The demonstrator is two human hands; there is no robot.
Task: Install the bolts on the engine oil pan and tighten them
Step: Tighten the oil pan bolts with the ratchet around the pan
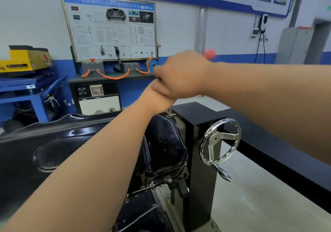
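We count two hands, one oil pan (164, 147) on the stand below our arms, two bolts (168, 179) on its near flange, and one handwheel (220, 142) beside it. Our right hand (180, 74), fingers curled, covers the left hand (156, 93). A blurred red thing (209, 53) shows behind. We cannot tell what either grips.

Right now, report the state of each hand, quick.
Right hand: curled, apparently gripping a blurred red-handled tool.
Left hand: fingers hidden under the right one, cannot tell.
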